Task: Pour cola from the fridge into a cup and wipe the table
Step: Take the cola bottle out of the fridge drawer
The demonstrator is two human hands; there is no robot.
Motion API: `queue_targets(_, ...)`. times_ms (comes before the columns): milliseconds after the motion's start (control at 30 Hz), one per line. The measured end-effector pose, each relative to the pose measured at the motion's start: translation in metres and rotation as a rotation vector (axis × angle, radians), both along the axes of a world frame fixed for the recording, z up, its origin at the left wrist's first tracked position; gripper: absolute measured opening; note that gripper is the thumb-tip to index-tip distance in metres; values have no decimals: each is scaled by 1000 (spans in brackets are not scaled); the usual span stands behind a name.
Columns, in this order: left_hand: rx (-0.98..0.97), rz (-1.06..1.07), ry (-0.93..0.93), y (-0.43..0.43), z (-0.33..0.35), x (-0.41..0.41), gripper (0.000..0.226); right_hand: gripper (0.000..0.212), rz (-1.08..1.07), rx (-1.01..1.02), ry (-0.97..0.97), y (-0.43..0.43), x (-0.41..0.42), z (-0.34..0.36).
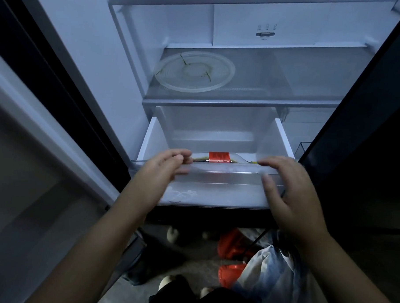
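Observation:
The fridge stands open in front of me, and its clear plastic drawer (227, 173) at the bottom is slid partway out. Inside the drawer a cola bottle (218, 157) with a red label lies on its side, mostly hidden behind the drawer's front wall. My left hand (165, 166) grips the left part of the front rim, its fingers curled over the edge close to the bottle. My right hand (288, 193) holds the right part of the rim, fingers over the top and thumb on the front face. No cup or table is in view.
A round glass plate (194, 71) lies on the shelf above the drawer. The left fridge door (23, 159) and the dark right door (366, 144) flank my arms. On the floor below are red packages (233, 243) and a pale plastic bag (271, 276).

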State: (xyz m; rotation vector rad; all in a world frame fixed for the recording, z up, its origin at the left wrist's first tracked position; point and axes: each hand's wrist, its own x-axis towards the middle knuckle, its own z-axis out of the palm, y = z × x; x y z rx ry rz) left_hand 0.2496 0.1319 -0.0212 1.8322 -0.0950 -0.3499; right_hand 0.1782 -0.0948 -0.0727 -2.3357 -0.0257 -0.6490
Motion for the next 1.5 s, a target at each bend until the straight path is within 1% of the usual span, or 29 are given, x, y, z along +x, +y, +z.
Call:
queue_targets(33,212,-22,-223,-2,-7,7,25,30,-2,-163,-28,-3,10,-2)
queue_targets(67,480,-73,-451,-3,-15,14,30,33,-10,-260,-35,-5,19,-6)
queue_targets(100,703,-135,-621,-3,-23,22,39,34,-20,-296,-28,-7,27,-10)
queue_targets(133,835,-186,-721,-4,-31,30,49,34,-33,-308,-22,-8,33,-15)
queue_targets(167,894,-226,-745,-5,-36,36,56,34,-47,-321,-20,-10,38,-21)
queue_targets(300,956,-310,-694,-12,-47,54,67,30,-103,-467,-103,-11,46,-34)
queue_targets(367,992,-341,-687,-12,-50,60,71,30,-111,-475,-148,-8,47,-36)
queue_targets(467,992,-392,-645,-14,-50,69,75,32,-144,-459,-201,-6,49,-39)
queue_targets(533,973,-452,-578,-20,-46,77,80,33,-153,-470,-226,-6,50,-41)
queue_targets(567,966,-481,-539,-23,-44,81,79,34,-151,-473,-232,-6,50,-42)
queue_targets(667,946,-584,-439,-38,-39,100,59,36,-154,-481,-248,-7,50,-44)
queue_targets(700,931,-627,-414,-43,-38,108,58,36,-158,-483,-252,-7,51,-45)
queue_targets(767,902,-708,-396,-55,-39,122,66,35,-160,-481,-261,-8,51,-47)
queue_targets(867,905,-814,-449,-71,-44,141,82,33,-157,-486,-280,-9,52,-49)
queue_targets(933,933,-871,-514,-81,-49,151,88,33,-154,-490,-285,-10,52,-50)
queue_targets(1000,940,-911,-563,-88,-54,158,91,33,-147,-492,-282,-10,53,-50)
queue_targets(1133,929,-953,-585,-96,-71,164,95,32,-146,-488,-284,-10,53,-50)
queue_targets(1267,1005,-1048,-655,-110,-81,165,97,31,-152,-479,-293,-10,54,-51)
queue_targets(1400,1216,-1166,-751,-124,-86,172,105,30,-145,-475,-292,-10,54,-52)
queue_targets(1500,1212,-1183,-671,-125,-98,176,110,30,-142,-475,-278,-10,53,-52)
